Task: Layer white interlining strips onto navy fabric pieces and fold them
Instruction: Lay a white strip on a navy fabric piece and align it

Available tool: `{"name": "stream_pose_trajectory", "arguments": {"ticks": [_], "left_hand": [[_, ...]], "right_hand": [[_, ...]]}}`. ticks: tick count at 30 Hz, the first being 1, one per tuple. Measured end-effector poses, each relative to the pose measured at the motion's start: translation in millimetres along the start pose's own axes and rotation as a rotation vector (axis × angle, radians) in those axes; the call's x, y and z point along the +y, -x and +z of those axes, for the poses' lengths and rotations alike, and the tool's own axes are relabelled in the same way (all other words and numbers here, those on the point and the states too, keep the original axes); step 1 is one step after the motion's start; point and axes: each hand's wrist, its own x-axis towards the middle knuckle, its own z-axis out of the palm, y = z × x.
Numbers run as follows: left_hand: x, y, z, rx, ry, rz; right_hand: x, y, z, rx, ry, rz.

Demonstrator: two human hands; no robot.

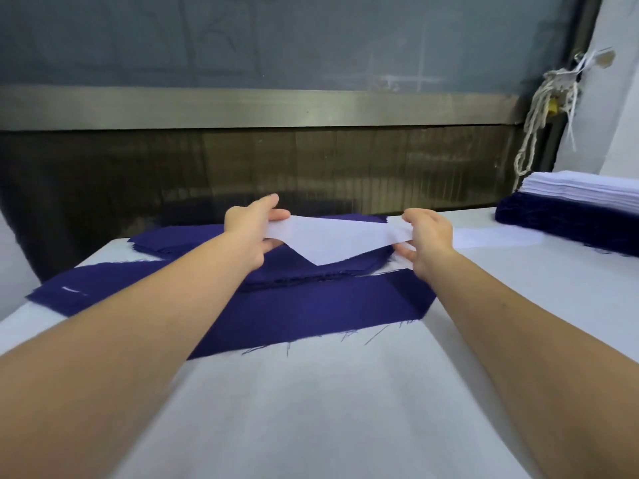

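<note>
Above the navy fabric stack (pixel 311 267), white interlining strip (pixel 332 242) stretched between hands, left hand (pixel 250 233) pinching one end, right hand (pixel 427 242) gripping the other

Two hands (pixel 249 233) (pixel 429 244), one held white strip (pixel 332 238), one long navy piece (pixel 311 314).

No legible text, label, brand or number found. Faint chalk strokes (pixel 411 79) on the grey panel (pixel 276 39), upper right of the frame, form no readable character. The paper tag (pixel 604 58) on the cord (pixel 537 112), far upper right, is too blurred to read. The small white mark (pixel 71 289) on the navy fabric strip (pixel 311 316), at left, is unreadable.
</note>
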Motion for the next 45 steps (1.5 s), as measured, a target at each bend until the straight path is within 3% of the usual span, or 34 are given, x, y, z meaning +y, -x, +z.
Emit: {"name": "stream_pose_trajectory", "arguments": {"ticks": [6,12,23,30,35,39,45], "left_hand": [[5.5,10.7,-59.9,-0.066,-0.213,0.071],[11.8,24.1,-117.4,-0.093,-0.401,0.123],[4.8,28.9,-169.8,-0.143,-0.367,0.125],[3.0,21.2,-194.9,-0.208,-0.403,0.055],[3.8,17.1,-199.4,-0.199,-0.415,0.058],[3.4,16.2,-200.4,-0.197,-0.424,0.066],[5.8,20.3,-200.0,-0.204,-0.446,0.046]], "right_hand": [[5.7,-3.6,-2.6,0.027,-0.015,0.020],[10.9,-5.2,-2.5,-0.024,0.156,-0.014],[-3.3,-1.2,-19.6,0.184,0.172,-0.070],[-9.1,5.1,-20.4,0.031,-0.021,0.049],[-12.7,2.4,-21.9,-0.122,0.042,0.161],[-14.4,6.9,-21.7,-0.141,0.178,0.163],[-17.3,16.2,-22.3,-0.135,0.079,0.204]]}}
